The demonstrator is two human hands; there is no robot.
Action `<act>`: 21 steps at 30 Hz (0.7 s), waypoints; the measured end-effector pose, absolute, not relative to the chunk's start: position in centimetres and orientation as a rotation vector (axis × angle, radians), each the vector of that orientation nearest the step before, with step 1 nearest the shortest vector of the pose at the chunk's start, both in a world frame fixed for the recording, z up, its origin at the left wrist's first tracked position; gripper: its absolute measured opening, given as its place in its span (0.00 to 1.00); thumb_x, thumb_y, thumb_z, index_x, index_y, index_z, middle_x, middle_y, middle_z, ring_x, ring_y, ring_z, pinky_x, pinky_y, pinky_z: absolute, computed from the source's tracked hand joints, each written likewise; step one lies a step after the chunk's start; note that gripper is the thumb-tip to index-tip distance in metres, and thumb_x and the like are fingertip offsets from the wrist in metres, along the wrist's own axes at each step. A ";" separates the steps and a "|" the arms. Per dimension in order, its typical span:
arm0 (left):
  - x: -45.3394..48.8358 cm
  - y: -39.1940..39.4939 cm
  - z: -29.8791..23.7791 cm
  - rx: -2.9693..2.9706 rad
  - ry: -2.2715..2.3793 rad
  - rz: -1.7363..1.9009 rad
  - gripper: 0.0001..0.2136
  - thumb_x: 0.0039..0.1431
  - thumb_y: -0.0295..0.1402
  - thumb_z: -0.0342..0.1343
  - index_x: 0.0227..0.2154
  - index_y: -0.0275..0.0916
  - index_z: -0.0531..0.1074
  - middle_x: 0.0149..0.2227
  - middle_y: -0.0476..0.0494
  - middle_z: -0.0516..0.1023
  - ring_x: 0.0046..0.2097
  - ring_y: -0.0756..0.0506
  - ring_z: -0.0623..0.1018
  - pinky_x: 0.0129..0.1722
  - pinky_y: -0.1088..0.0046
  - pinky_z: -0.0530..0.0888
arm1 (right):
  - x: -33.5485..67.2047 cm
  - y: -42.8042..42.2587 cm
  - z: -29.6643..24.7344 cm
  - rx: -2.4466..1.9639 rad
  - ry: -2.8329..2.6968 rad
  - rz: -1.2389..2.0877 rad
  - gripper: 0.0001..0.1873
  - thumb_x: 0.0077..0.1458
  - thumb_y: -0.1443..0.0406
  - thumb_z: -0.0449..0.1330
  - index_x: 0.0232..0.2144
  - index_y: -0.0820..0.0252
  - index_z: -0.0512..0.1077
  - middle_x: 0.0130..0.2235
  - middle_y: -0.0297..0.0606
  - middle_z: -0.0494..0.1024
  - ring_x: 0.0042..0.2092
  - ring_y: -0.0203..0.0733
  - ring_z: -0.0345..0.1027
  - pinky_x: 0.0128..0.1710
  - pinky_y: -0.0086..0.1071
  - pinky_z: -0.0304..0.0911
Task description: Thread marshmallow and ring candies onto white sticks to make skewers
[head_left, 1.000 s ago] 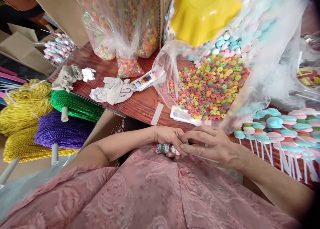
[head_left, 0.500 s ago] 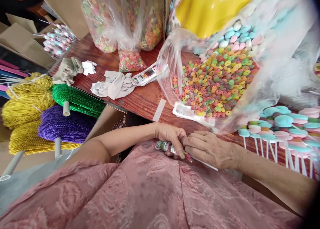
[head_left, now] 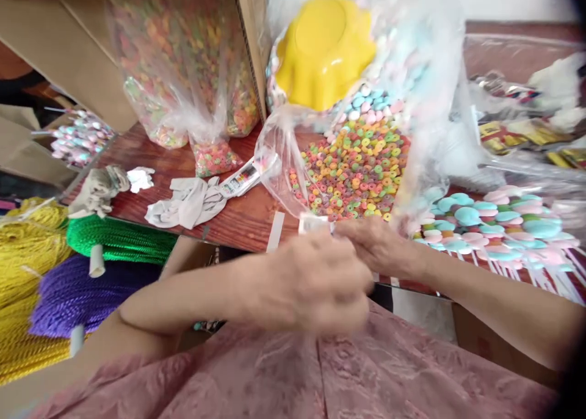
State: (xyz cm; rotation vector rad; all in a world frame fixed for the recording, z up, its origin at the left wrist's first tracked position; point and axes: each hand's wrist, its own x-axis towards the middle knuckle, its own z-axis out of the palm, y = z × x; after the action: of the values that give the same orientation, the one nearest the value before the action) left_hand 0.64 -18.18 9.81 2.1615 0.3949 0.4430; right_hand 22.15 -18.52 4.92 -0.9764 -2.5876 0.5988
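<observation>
My left hand (head_left: 306, 287) is lifted over my lap near the table's front edge, its fingers curled and smeared by motion. Whether it holds anything is hidden. Just beyond it, my right hand (head_left: 378, 242) reaches over the edge with bent, closed fingers, partly covered by the left hand. Its fingertips are beside a stack of small clear packets (head_left: 313, 223); I cannot make out what they grip. Behind both hands, a clear plastic bag (head_left: 279, 156) lies open with ring-shaped gummies (head_left: 352, 168). Pastel candies (head_left: 368, 101) sit behind the gummies.
A yellow scalloped bowl (head_left: 325, 46) rests on the candy bag. Candy skewers (head_left: 494, 223) lie at right. Grey gloves (head_left: 187, 202), printed packaging (head_left: 242, 178) and a tied gummy bag (head_left: 215, 156) are at left. Green cord (head_left: 123, 239) and purple cord (head_left: 96, 294) hang beside the table.
Both hands have risen from my lap toward the table edge, the left now nearer me. The wrapped candy stick held before no longer shows. The view has shifted, revealing more of the table's back.
</observation>
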 end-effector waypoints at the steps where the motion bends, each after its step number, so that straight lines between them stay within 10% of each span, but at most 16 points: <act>1: 1.4 -18.6 9.1 2.184 0.328 0.395 0.08 0.57 0.28 0.56 0.24 0.43 0.76 0.33 0.41 0.79 0.38 0.44 0.74 0.41 0.65 0.69 | 22.0 -18.0 5.3 -1.037 -2.454 0.696 0.12 0.62 0.69 0.48 0.28 0.61 0.68 0.23 0.31 0.66 0.24 0.32 0.55 0.25 0.30 0.49; 8: 2.5 -13.6 3.1 1.499 0.784 1.013 0.14 0.59 0.45 0.58 0.39 0.40 0.77 0.40 0.41 0.79 0.47 0.42 0.76 0.46 0.66 0.72 | 20.7 -18.0 5.4 -1.112 -1.866 1.246 0.10 0.58 0.64 0.54 0.25 0.59 0.68 0.23 0.29 0.68 0.26 0.33 0.60 0.27 0.28 0.55; 13: 2.6 -15.0 1.6 1.227 0.744 1.105 0.22 0.57 0.44 0.62 0.53 0.44 0.72 0.54 0.42 0.75 0.56 0.43 0.72 0.55 0.66 0.69 | 20.5 -18.0 2.6 -1.156 -1.959 0.566 0.11 0.60 0.67 0.52 0.26 0.59 0.68 0.25 0.32 0.69 0.27 0.35 0.61 0.28 0.29 0.54; 17: 3.1 -17.1 0.7 1.123 0.652 0.806 0.19 0.53 0.44 0.65 0.42 0.36 0.76 0.40 0.43 0.79 0.42 0.47 0.77 0.45 0.71 0.72 | 19.5 -18.0 0.7 -1.075 -2.046 0.133 0.11 0.58 0.71 0.49 0.26 0.59 0.68 0.23 0.34 0.67 0.25 0.36 0.58 0.27 0.31 0.52; 21: 2.2 -17.4 1.0 1.235 0.739 0.807 0.13 0.55 0.41 0.63 0.33 0.33 0.75 0.27 0.48 0.76 0.28 0.51 0.75 0.33 0.76 0.72 | 18.2 -18.4 0.3 -1.137 -1.854 0.538 0.10 0.58 0.67 0.52 0.26 0.59 0.70 0.24 0.33 0.69 0.26 0.35 0.60 0.28 0.30 0.55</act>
State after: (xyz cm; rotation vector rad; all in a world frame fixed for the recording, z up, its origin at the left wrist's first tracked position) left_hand 2.20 -17.37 1.00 1.2346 0.7388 0.8067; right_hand 18.24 -18.39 0.27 -1.1366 -1.8538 0.5384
